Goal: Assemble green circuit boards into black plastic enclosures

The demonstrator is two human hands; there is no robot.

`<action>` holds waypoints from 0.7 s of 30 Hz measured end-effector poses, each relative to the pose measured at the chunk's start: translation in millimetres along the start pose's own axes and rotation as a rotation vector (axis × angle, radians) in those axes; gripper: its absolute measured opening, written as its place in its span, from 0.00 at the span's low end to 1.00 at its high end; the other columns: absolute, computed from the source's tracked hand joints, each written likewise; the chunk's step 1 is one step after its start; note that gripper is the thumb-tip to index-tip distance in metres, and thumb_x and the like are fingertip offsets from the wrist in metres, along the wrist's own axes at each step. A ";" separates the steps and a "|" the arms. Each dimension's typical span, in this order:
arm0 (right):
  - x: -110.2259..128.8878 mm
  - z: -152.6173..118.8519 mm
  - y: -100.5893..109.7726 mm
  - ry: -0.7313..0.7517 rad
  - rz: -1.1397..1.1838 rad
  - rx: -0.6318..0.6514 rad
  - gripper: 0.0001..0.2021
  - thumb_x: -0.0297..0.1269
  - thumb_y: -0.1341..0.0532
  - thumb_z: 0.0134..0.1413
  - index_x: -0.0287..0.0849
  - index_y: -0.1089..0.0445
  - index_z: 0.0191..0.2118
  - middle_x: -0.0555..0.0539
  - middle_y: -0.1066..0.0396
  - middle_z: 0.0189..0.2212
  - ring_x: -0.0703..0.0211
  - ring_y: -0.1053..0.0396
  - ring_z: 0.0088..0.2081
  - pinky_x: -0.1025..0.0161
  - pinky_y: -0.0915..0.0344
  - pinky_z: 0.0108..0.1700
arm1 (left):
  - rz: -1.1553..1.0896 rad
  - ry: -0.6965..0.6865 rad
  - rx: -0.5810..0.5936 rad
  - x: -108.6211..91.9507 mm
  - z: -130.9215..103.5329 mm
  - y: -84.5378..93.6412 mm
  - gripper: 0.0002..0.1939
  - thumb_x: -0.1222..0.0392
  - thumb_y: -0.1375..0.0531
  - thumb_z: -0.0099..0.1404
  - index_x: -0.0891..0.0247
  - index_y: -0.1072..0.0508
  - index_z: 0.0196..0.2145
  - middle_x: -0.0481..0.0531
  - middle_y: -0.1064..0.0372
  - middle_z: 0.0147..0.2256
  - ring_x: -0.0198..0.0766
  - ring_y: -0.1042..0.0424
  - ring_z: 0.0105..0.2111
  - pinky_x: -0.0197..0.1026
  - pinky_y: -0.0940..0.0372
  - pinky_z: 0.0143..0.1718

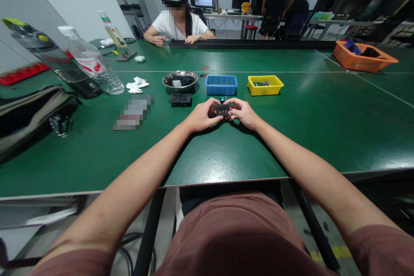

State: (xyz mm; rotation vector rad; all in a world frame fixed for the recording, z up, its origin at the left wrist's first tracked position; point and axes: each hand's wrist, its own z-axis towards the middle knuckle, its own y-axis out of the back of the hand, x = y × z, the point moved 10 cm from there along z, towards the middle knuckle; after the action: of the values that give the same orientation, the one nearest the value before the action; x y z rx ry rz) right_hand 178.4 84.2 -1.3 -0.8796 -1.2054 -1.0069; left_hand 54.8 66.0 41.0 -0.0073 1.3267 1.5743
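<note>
Between my two hands, just above the green table, is a small black box marked "SPD" point(222, 111). My left hand point(204, 114) grips its left end with thumb and fingers. The right end is pinched by my right hand point(245, 113). Directly behind the box a small blue-and-black round part point(222, 100) shows; whether it is attached cannot be made out. Beyond my hands stand a blue bin point(221, 90) and a yellow bin point(265, 90) with small parts inside. Two black square pieces point(180, 99) lie to the left, in front of a metal bowl point(167, 83) holding dark pieces.
Crumpled tissue point(137, 85), a clear water bottle point(93, 67), a dark drink bottle point(61, 58) and a black bag point(35, 116) are on the left. An orange basket point(362, 62) stands at the far right. Across the green table point(323, 129) sits a person in a headset.
</note>
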 end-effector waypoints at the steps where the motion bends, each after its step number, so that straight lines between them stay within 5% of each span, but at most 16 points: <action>1: 0.5 -0.2 -0.2 0.001 -0.003 0.000 0.17 0.31 0.36 0.41 0.42 0.29 0.42 0.54 0.26 0.25 0.64 0.28 0.26 0.70 0.32 0.26 | -0.006 0.002 0.003 0.3 0.0 -0.3 0.22 0.48 0.36 0.60 0.63 0.32 0.47 0.51 0.27 0.34 0.39 0.28 0.31 0.40 0.35 0.35; 21: 4.0 -1.7 -1.9 -0.008 -0.012 -0.005 0.17 0.30 0.38 0.39 0.42 0.29 0.41 0.53 0.26 0.25 0.63 0.28 0.27 0.69 0.33 0.26 | -0.009 0.010 0.010 1.3 -0.3 -1.0 0.22 0.47 0.36 0.60 0.62 0.34 0.45 0.50 0.28 0.34 0.40 0.28 0.31 0.40 0.36 0.35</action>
State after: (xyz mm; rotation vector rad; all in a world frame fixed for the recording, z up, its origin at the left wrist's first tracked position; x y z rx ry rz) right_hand 177.4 81.4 2.4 -0.8823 -1.2160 -1.0173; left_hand 54.7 66.5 39.4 -0.0147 1.3407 1.5613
